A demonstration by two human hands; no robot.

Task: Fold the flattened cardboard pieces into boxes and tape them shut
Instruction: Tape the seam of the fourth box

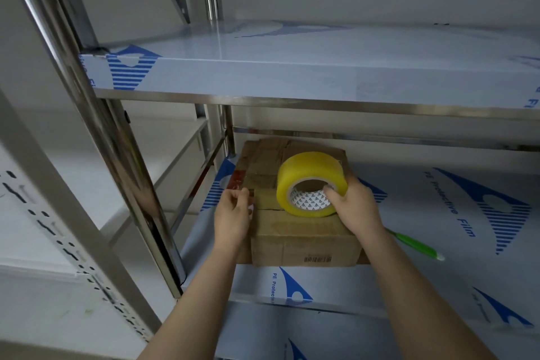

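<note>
The right hand (pixel 355 207) is recorded gripping the yellow tape roll (pixel 304 172), with the thumb hooked inside the cardboard core and the fingers wrapped over the roll's outer right side. The roll is stood tilted on top of the cardboard box (pixel 304 240), towards its right half. The left hand (pixel 232 218) is noted at the box's upper left edge, fingertips pinched together on a glossy tape strip (pixel 237 181) that is laid over that edge. The box is seen closed, a barcode label on its near face, and is set on the lower shelf (pixel 423 213), which is covered in blue-printed protective film. A green-handled tool (pixel 415 244) is lying on the same shelf just right of the box, its forward end hidden by the right forearm. An upper shelf (pixel 292 67) is fitted above.
</note>
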